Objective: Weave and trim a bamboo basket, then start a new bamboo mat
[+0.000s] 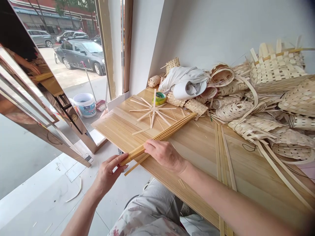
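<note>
A long bundle of bamboo strips (169, 130) lies slantwise over the wooden table, its near end sticking out past the edge. My left hand (110, 168) is closed around that near end, fingers on top and thumb below. Further along, my right hand (163, 154) grips the bundle from above with curled fingers. One loose strip (136, 165) pokes out under the bundle between my hands. Just beyond, several pale strips are laid crosswise as a star (154, 109) on the table.
Woven bamboo pieces (233, 111) are heaped along the wall, with a white cloth (184, 78) and a roll of green-yellow tape (159, 97) beside them. Long strips (221, 157) cross the table (194, 167) at right. A white bucket (85, 105) stands by the glass door at left.
</note>
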